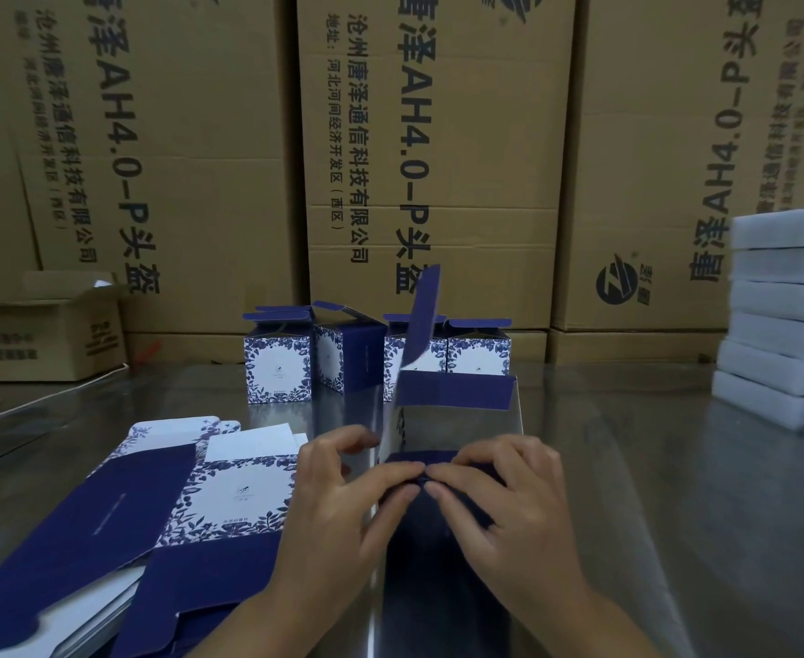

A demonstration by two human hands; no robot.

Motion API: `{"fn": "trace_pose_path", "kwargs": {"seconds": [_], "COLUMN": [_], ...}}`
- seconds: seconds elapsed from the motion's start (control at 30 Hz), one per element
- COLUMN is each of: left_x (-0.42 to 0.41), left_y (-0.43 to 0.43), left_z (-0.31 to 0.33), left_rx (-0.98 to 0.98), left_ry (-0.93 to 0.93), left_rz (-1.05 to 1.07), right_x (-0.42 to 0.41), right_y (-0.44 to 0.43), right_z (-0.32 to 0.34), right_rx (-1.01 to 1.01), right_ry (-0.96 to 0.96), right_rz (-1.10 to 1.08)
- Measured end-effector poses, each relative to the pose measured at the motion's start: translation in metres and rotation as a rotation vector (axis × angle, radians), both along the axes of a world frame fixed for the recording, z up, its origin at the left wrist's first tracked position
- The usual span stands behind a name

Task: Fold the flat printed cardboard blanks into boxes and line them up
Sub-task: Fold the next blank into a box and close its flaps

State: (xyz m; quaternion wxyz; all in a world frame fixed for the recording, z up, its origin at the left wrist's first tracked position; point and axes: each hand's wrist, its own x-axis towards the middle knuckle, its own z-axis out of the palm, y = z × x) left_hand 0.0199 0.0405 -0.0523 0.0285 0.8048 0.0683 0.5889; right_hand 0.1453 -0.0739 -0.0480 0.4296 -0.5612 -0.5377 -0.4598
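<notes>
One small brown carton (pixel 43 334), top flaps open, sits far left at the back edge of the steel bench (pixel 666 467).

Several flat blanks (pixel 119 529) — navy panels, white faces with blue floral borders — are stacked and fanned at near left. They lie flat on the bench, and the stack's right edge runs under the left forearm.

Four folded boxes (pixel 279 368) in the same print stand upright in a row at centre back, side by side, top flaps raised. The second from the left is turned at an angle to the others.

Left hand (pixel 343 505): fingers curled, fingertips pressing a navy flap of the half-formed box (pixel 457 401), thumb lifted beside its left wall.

Half-formed box: at the centre of the bench, in front of the row, one long flap standing up, tilted.

Right hand (pixel 504 496): fingers curled onto the same navy flap, fingertips meeting those of the left hand.

One stack of white slabs (pixel 780 320) stands far right on the bench; the material cannot be told.

Large brown shipping cartons (pixel 438 182) with dark lettering form a wall across the whole back.
</notes>
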Motion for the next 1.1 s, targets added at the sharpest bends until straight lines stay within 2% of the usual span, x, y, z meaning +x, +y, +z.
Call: {"fn": "trace_pose_path", "kwargs": {"seconds": [0.27, 0.53, 0.83, 1.1], "left_x": [0.002, 0.002, -0.001, -0.004], "left_y": [-0.001, 0.006, 0.023, 0.029], "left_z": [0.000, -0.001, 0.000, 0.002], "left_rx": [-0.056, -0.017, -0.128, -0.079], "left_ry": [-0.003, 0.005, -0.034, -0.029], "left_rz": [-0.013, 0.013, 0.066, 0.106], "right_x": [-0.004, -0.003, 0.008, 0.012], "right_y": [0.000, -0.003, -0.007, -0.006], "right_z": [0.002, 0.002, 0.003, 0.002], "right_rx": [-0.007, -0.002, -0.007, 0.024], "right_ry": [-0.009, 0.018, 0.095, 0.110], "right_rz": [0.002, -0.037, -0.104, -0.103]}}
